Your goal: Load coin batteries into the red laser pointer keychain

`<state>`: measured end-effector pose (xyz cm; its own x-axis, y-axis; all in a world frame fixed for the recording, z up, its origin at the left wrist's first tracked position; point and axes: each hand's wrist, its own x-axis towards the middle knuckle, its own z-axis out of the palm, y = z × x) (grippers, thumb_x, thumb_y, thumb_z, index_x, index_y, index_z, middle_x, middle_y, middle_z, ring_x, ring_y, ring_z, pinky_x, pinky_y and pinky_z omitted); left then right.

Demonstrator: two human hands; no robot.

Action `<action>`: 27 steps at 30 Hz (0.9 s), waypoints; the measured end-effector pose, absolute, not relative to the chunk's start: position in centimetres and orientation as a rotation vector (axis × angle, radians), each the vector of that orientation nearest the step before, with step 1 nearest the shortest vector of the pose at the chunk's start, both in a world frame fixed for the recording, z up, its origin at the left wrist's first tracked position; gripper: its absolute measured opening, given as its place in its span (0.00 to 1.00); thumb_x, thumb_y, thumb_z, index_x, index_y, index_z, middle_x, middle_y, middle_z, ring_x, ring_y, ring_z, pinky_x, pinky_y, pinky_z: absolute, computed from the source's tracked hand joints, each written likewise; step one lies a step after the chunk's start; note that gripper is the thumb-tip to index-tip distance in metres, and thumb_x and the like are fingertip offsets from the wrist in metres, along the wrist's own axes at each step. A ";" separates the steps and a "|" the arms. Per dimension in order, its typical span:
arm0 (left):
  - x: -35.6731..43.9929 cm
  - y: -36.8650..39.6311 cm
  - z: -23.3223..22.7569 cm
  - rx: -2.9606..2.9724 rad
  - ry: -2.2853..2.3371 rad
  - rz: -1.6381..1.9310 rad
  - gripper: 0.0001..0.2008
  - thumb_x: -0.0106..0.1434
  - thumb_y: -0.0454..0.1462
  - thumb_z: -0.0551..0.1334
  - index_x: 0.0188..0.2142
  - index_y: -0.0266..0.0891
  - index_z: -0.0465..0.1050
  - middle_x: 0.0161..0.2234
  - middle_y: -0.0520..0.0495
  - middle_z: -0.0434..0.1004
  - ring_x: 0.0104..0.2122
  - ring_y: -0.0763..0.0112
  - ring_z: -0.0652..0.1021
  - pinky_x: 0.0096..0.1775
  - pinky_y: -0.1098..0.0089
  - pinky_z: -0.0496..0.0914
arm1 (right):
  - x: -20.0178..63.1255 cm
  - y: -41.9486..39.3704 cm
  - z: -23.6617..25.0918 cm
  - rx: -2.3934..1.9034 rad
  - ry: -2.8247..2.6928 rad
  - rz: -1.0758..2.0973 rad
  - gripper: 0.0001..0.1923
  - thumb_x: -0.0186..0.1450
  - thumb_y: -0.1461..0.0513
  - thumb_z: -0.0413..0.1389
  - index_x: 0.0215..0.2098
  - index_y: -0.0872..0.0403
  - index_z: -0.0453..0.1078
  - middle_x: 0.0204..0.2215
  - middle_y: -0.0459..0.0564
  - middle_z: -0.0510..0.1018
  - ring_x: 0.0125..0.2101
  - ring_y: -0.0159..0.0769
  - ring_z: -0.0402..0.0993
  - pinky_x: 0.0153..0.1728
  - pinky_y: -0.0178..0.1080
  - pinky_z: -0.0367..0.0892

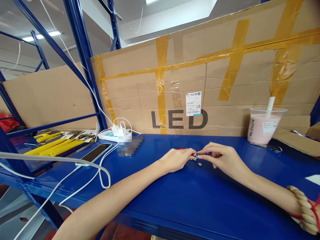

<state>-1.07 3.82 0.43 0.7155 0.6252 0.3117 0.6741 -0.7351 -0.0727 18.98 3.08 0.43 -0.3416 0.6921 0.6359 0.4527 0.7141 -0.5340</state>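
Note:
My left hand (177, 160) rests low over the blue tabletop, fingers pressed together around a small red item that shows behind the knuckles and at the fingertips. From the other side, my right hand (226, 159) pinches a tiny silvery piece (196, 155) right at the left fingertips, thumb and index closed. Red also shows between the two hands; its exact kind is too small to make out. Just below the fingertips lie a few small, flat, coin-like discs, one disc (200, 164) apart from the others. A beaded bracelet (303, 208) circles my right wrist.
A pink drink cup (263, 128) with a straw stands back right beside dark scissors-like handles (271, 147). At left are a phone (93, 154), a power strip (115, 135), loose white cables and yellow tubes (57, 146). A taped cardboard sheet (140, 100) walls the back.

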 end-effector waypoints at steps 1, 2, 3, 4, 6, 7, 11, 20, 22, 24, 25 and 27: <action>-1.1 3.8 0.4 -2.738 -1.041 -0.396 0.09 0.72 0.37 0.47 0.49 0.40 0.60 0.44 0.48 0.76 0.42 0.66 0.78 0.36 0.72 0.71 | 19.0 3.1 0.4 -0.871 -2.000 0.327 0.24 0.56 0.41 0.56 0.28 0.52 0.78 0.26 0.49 0.76 0.13 0.26 0.63 0.14 0.34 0.65; -1.1 3.8 0.3 -2.737 -1.031 -0.393 0.09 0.72 0.37 0.48 0.49 0.40 0.60 0.43 0.48 0.76 0.41 0.66 0.78 0.36 0.72 0.71 | 19.1 3.1 0.4 -0.867 -2.004 0.325 0.24 0.56 0.41 0.55 0.28 0.51 0.78 0.26 0.49 0.76 0.13 0.26 0.63 0.13 0.34 0.65; -1.1 3.8 0.3 -2.738 -1.019 -0.391 0.09 0.72 0.38 0.48 0.48 0.40 0.61 0.43 0.48 0.76 0.41 0.65 0.78 0.37 0.72 0.71 | 19.1 3.1 0.4 -0.864 -2.009 0.322 0.24 0.57 0.41 0.54 0.27 0.51 0.78 0.26 0.49 0.76 0.13 0.27 0.64 0.13 0.34 0.65; -1.1 3.7 0.3 -2.740 -1.005 -0.390 0.09 0.72 0.38 0.48 0.48 0.40 0.61 0.42 0.48 0.76 0.41 0.65 0.79 0.37 0.72 0.71 | 19.2 3.1 0.4 -0.862 -2.014 0.317 0.24 0.57 0.41 0.54 0.26 0.51 0.78 0.26 0.49 0.76 0.14 0.27 0.64 0.14 0.34 0.65; -1.1 3.6 0.3 -2.744 -0.984 -0.393 0.08 0.71 0.38 0.49 0.47 0.40 0.60 0.42 0.47 0.77 0.40 0.65 0.79 0.35 0.72 0.71 | 19.2 3.1 0.4 -0.858 -2.025 0.310 0.23 0.57 0.42 0.55 0.26 0.51 0.78 0.26 0.49 0.76 0.14 0.27 0.65 0.15 0.34 0.65; -1.1 3.6 0.3 -2.745 -0.975 -0.397 0.08 0.71 0.38 0.49 0.47 0.40 0.60 0.41 0.47 0.77 0.39 0.65 0.79 0.34 0.72 0.71 | 19.3 3.0 0.4 -0.856 -2.030 0.308 0.23 0.57 0.42 0.55 0.26 0.51 0.78 0.26 0.49 0.76 0.14 0.27 0.65 0.15 0.34 0.65; -1.0 3.6 0.1 -2.743 -0.950 -0.438 0.07 0.71 0.38 0.50 0.44 0.38 0.60 0.40 0.45 0.77 0.38 0.64 0.80 0.32 0.72 0.71 | 19.3 2.9 0.4 -0.846 -2.034 0.318 0.21 0.59 0.45 0.55 0.26 0.51 0.77 0.27 0.49 0.76 0.14 0.27 0.66 0.15 0.34 0.65; -1.3 4.2 -0.7 -2.699 -0.800 -0.532 0.11 0.72 0.40 0.47 0.38 0.38 0.62 0.36 0.44 0.77 0.36 0.65 0.80 0.34 0.70 0.72 | 18.6 2.5 0.2 -0.935 -1.976 0.443 0.14 0.57 0.52 0.59 0.21 0.53 0.74 0.24 0.47 0.76 0.11 0.25 0.63 0.13 0.34 0.60; -1.4 4.3 -0.8 -2.679 -0.749 -0.548 0.13 0.72 0.40 0.45 0.38 0.37 0.64 0.35 0.43 0.77 0.35 0.65 0.79 0.36 0.69 0.73 | 18.4 2.3 0.1 -0.955 -1.954 0.480 0.15 0.56 0.52 0.59 0.21 0.54 0.73 0.24 0.48 0.75 0.11 0.26 0.63 0.12 0.34 0.59; -1.5 4.4 -0.9 -2.661 -0.700 -0.558 0.16 0.72 0.41 0.43 0.38 0.36 0.66 0.34 0.42 0.77 0.35 0.65 0.79 0.39 0.67 0.73 | 18.2 2.1 0.0 -0.968 -1.939 0.528 0.16 0.55 0.50 0.59 0.20 0.54 0.72 0.23 0.48 0.75 0.10 0.26 0.63 0.11 0.34 0.58; -1.5 4.5 -0.9 -2.652 -0.682 -0.565 0.17 0.72 0.41 0.43 0.39 0.36 0.67 0.34 0.42 0.77 0.36 0.65 0.79 0.41 0.67 0.73 | 18.1 2.0 0.0 -0.974 -1.935 0.553 0.17 0.55 0.49 0.59 0.20 0.54 0.72 0.23 0.48 0.75 0.10 0.27 0.63 0.11 0.34 0.58; -1.5 4.5 -0.9 -2.634 -0.663 -0.584 0.18 0.73 0.40 0.42 0.41 0.36 0.67 0.36 0.42 0.77 0.37 0.66 0.79 0.44 0.66 0.72 | 18.1 2.0 -0.1 -0.986 -1.927 0.600 0.17 0.55 0.49 0.58 0.20 0.55 0.72 0.23 0.48 0.76 0.09 0.26 0.63 0.11 0.34 0.59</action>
<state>-1.51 4.50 -0.91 0.8044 0.3630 0.4703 0.5126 -0.8243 -0.2404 18.08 2.02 -0.13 -0.3121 0.8206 0.4788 0.4040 0.5707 -0.7149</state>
